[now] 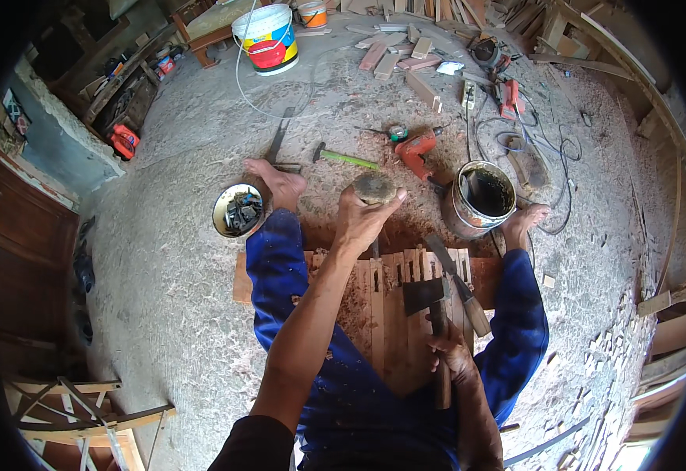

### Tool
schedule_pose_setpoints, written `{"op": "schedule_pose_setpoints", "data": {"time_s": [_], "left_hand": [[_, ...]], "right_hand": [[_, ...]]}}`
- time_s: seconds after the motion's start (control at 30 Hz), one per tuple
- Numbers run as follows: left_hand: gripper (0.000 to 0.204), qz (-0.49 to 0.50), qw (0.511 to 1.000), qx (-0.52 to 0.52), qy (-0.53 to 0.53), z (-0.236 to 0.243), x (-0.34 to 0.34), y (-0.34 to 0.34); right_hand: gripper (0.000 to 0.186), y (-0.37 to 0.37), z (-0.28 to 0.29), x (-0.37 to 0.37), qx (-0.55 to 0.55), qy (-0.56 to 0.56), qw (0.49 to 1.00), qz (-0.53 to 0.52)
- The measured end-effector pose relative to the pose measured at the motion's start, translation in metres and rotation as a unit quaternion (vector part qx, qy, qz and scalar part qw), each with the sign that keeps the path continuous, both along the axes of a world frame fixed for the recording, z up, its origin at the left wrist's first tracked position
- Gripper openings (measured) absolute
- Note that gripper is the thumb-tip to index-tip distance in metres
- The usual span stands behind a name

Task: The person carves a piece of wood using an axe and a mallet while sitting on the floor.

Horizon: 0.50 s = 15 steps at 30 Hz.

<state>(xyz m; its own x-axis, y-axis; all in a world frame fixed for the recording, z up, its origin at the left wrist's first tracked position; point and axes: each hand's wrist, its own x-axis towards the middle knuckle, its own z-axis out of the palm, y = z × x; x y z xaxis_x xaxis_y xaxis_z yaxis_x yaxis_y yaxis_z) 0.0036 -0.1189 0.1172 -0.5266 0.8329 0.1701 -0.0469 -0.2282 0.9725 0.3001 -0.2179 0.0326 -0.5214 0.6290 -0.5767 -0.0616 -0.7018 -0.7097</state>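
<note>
My left hand (358, 220) grips the broad round top of a chisel handle (374, 186), whose shaft runs down to slotted wooden strips (376, 310) lying between my legs. My right hand (453, 357) is closed on the wooden handle of a hatchet (423, 297), its dark head over the strips. Beside the hatchet, another chisel (472, 314) with a wooden handle lies slanted on the strips. The strips rest on a wider board (242, 286) among wood shavings. My legs in blue trousers lie either side of them, feet bare.
Around me are a tin of metal pieces (241, 210), a bucket of dark contents (476, 200), a green-handled hammer (347, 159), an orange drill (417, 149), cables, another red power tool (510, 100), a white bucket (267, 39), wood offcuts (417, 63) and a wooden door (25, 259).
</note>
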Motion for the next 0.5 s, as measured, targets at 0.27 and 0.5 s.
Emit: {"op": "schedule_pose_setpoints", "data": {"time_s": [0.27, 0.5], "left_hand": [[0.016, 0.039, 0.999, 0.005, -0.027, -0.018, -0.008, 0.008], [0.017, 0.074, 0.996, 0.034, -0.019, -0.03, -0.012, 0.017]], "right_hand": [[0.06, 0.0, 0.002, -0.001, 0.005, 0.004, 1.0, 0.005], [0.065, 0.001, 0.002, -0.001, 0.006, -0.004, 1.0, 0.008]]}}
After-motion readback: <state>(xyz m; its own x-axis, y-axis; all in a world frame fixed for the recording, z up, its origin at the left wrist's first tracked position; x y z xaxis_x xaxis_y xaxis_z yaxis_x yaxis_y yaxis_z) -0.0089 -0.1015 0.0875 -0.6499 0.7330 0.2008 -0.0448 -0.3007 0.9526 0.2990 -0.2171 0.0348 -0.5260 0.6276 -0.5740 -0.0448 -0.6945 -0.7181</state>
